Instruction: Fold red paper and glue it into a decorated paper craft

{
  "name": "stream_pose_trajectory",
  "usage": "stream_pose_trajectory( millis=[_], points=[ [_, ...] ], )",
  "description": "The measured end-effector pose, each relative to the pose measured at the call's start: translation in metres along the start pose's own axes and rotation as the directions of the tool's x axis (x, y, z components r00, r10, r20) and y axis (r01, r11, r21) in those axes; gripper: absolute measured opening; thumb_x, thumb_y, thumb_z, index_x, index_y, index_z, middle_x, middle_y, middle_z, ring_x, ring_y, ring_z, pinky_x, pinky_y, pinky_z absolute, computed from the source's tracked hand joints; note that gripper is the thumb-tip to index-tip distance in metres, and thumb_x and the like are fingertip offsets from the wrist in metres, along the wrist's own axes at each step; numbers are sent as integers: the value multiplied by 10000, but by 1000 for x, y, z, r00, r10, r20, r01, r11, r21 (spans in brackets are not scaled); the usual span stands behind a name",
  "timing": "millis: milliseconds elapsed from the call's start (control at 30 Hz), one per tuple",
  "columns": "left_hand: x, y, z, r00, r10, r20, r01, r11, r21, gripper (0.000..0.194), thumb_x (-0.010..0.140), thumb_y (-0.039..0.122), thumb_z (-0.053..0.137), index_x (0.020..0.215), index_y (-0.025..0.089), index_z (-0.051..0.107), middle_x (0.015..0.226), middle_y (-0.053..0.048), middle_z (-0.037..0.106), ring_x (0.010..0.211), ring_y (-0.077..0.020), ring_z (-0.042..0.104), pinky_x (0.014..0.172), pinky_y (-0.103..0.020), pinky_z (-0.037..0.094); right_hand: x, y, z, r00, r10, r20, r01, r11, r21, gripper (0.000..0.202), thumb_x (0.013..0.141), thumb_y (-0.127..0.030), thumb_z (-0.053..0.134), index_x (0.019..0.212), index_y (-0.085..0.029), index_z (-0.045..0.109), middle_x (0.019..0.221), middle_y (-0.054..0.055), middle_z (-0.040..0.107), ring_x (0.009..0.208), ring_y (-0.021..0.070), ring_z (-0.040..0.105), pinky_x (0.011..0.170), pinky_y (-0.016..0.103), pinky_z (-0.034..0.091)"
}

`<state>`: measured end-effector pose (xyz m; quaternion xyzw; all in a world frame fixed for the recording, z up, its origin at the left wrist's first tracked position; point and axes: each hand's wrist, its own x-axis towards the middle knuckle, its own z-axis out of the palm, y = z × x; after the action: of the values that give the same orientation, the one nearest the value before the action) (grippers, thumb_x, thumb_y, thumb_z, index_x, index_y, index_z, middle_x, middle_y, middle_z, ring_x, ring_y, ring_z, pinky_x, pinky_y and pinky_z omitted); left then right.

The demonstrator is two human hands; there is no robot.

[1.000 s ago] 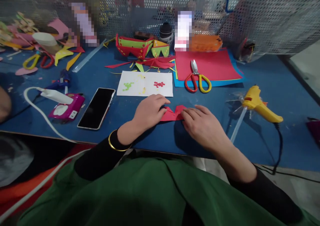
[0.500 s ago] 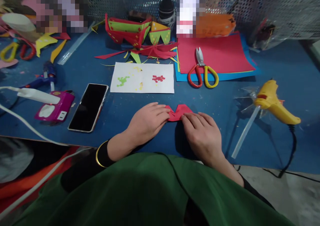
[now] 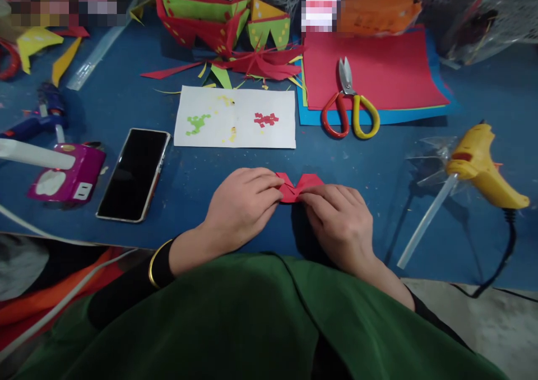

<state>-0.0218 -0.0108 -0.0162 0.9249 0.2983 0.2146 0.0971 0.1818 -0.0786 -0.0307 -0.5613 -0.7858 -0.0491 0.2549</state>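
A small folded piece of red paper (image 3: 290, 193) with a V-shaped notch in its far edge is between my two hands, close to the table's front edge. My left hand (image 3: 246, 203) has its fingers closed on the left end of it. At the right end, my right hand (image 3: 339, 217) pinches the paper with thumb and fingers. Both hands cover parts of the paper. Beyond them lies a white card (image 3: 235, 136) bearing small green, yellow and red paper bits. Scissors (image 3: 347, 102) with one red and one yellow handle rest partly on red sheets (image 3: 378, 69).
A yellow glue gun (image 3: 474, 156) with a glue stick and cord lies at right. On the left are a phone (image 3: 133, 175), a purple power socket box (image 3: 69, 172) and a blue glue gun (image 3: 50, 108). Decorated red and green paper pieces (image 3: 202, 21) stand at the back among scraps.
The camera view has tilted down and come closer, so the table things appear shifted outward and up. Both hands keep hold of the red paper, with my right fingers nearer its middle.
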Motion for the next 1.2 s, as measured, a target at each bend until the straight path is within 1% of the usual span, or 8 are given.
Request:
stream_pose_trajectory(
  millis=[133, 233, 400, 500, 733, 933, 1067, 1200],
  points=[
    [0, 4, 1, 999, 29, 19, -30, 998, 60, 212, 1016, 223, 528, 954, 206, 730, 981, -25, 777, 885, -200, 661, 717, -351, 437, -3, -3, -3, 1000, -7, 11, 7, 1000, 1, 145, 969, -131, 604, 947, -199, 730, 934, 32, 779, 822, 176, 646, 768, 332, 432],
    [0, 5, 3, 998, 28, 52, -31, 998, 55, 253, 1033, 237, 499, 938, 215, 733, 937, -11, 765, 811, -181, 633, 673, -339, 388, -5, -3, -4, 1000, 18, 6, -18, 999, 34, 127, 961, -135, 624, 941, -201, 731, 932, 30, 781, 825, 176, 650, 762, 331, 436],
    [1, 5, 5, 998, -2, 65, 0, 999, 35, 262, 1037, 271, 502, 926, 218, 733, 938, -16, 755, 813, -186, 634, 682, -341, 390, -7, -2, -1, 995, 86, 45, -92, 985, 150, 115, 976, -183, 625, 940, -212, 730, 937, 29, 779, 852, 177, 664, 758, 333, 463],
    [2, 5, 5, 996, 2, 86, -6, 999, 49, 300, 1049, 286, 468, 914, 219, 727, 923, -19, 753, 801, -186, 631, 669, -341, 380, -6, -3, 1, 991, 114, 66, -123, 977, 173, 117, 978, -188, 618, 927, -203, 722, 938, 42, 773, 859, 191, 665, 759, 345, 483],
    [4, 4, 6, 994, -16, 111, 13, 999, 29, 304, 1054, 311, 456, 929, 236, 723, 944, -15, 756, 807, -185, 629, 672, -347, 378, -4, -4, 2, 991, 124, 55, -131, 982, 135, 98, 978, -171, 603, 940, -201, 688, 977, 71, 746, 882, 208, 648, 801, 364, 516],
    [4, 5, 6, 993, -3, 122, 2, 1000, 8, 325, 1056, 314, 445, 923, 221, 727, 941, -28, 749, 818, -199, 622, 674, -360, 389, -2, -6, 2, 991, 119, 67, -125, 989, 82, 85, 980, -159, 581, 942, -193, 648, 1023, 92, 726, 894, 220, 625, 787, 363, 498],
    [5, 5, 7, 990, -51, 129, 53, 999, -13, 281, 1040, 306, 482, 923, 235, 727, 962, -23, 751, 839, -196, 629, 684, -357, 400, -3, -7, 1, 986, 142, 82, -147, 987, 59, 63, 982, -175, 580, 948, -198, 628, 1040, 102, 716, 894, 224, 602, 797, 371, 483],
    [5, 6, 8, 986, -116, 122, 126, 989, -81, 232, 1010, 289, 537, 896, 228, 729, 969, -34, 745, 866, -200, 640, 732, -359, 457, -4, -6, 2, 982, 174, 66, -177, 984, 38, 58, 982, -194, 582, 948, -225, 617, 1044, 85, 710, 899, 223, 596, 829, 383, 473]
  ],
)
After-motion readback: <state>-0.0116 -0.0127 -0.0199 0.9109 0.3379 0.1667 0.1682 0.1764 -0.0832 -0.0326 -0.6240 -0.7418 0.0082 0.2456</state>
